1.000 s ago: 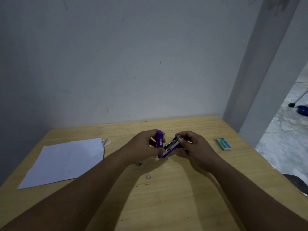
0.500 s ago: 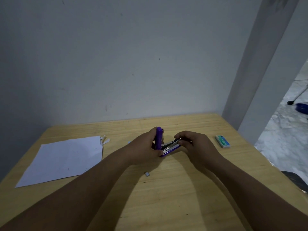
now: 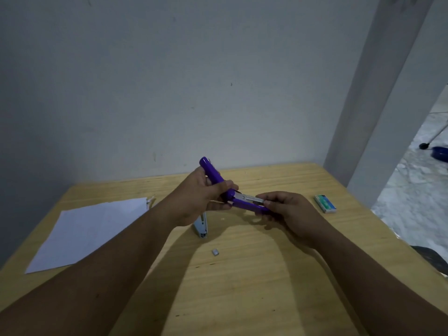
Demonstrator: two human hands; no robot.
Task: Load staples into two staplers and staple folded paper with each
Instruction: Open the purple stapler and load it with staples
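Purple stapler (image 3: 244,202) now swung wider open than a second ago: left hand (image 3: 201,197) grips lid, right hand (image 3: 288,209) pinches staple rail. Loading underway.

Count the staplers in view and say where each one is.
2. The purple stapler is held open in both hands; the pale stapler lies on the table, partly hidden under the left wrist.

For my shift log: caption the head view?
Both hands hold an opened purple stapler above the wooden table.
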